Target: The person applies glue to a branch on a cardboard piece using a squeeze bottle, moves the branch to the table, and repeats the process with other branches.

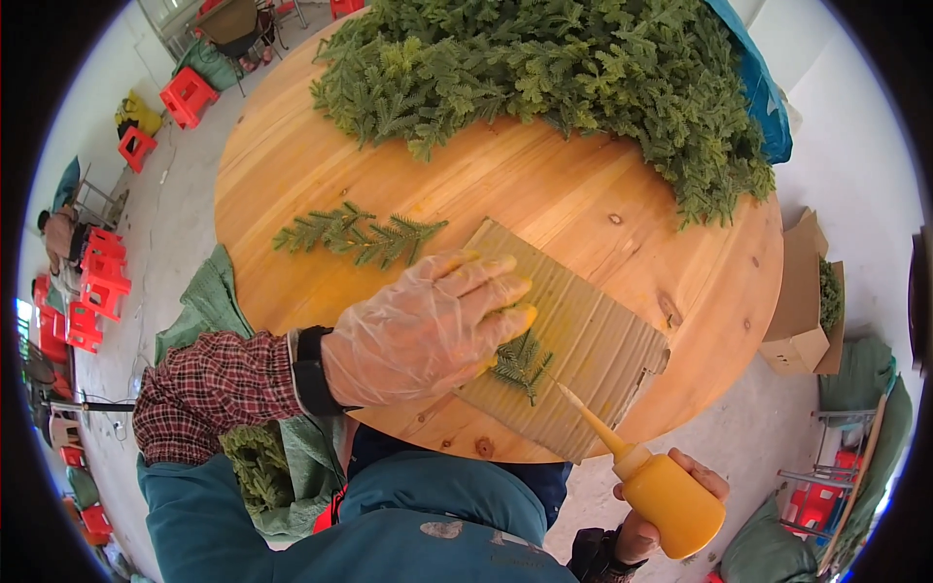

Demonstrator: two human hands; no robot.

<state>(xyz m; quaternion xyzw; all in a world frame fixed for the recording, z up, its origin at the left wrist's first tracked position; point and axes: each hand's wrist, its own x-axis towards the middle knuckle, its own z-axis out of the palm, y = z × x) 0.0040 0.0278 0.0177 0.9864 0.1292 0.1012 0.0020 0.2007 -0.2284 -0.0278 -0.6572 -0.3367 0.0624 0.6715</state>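
Head view: the left hand [428, 325], in a clear plastic glove with yellow-stained fingertips, lies palm down over the left part of a cardboard piece [593, 325], its fingers extended and slightly bent. Under it, on the cardboard, a small green sprig [523, 367] shows, its visible end running out from the fingers toward the cardboard's near edge; whether the hand pinches the sprig or only covers it, I cannot tell. The bare right hand [637, 537] is wrapped around a yellow squeeze bottle [675, 502], off the cardboard's near right corner. The bottle is tilted, its long axis slanting away and leftward, so the narrow nozzle [593, 423] reaches over the cardboard with its tip just beside the sprig.

Left of the cardboard, loose sprigs [360, 235] lie roughly crosswise on the round wooden table [292, 175]. Beyond the cardboard, a thick heap of green branches [544, 78] covers the table's far part. Well to the cardboard's right stands an open carton [799, 301]; red stools [104, 272] stand far to its left.
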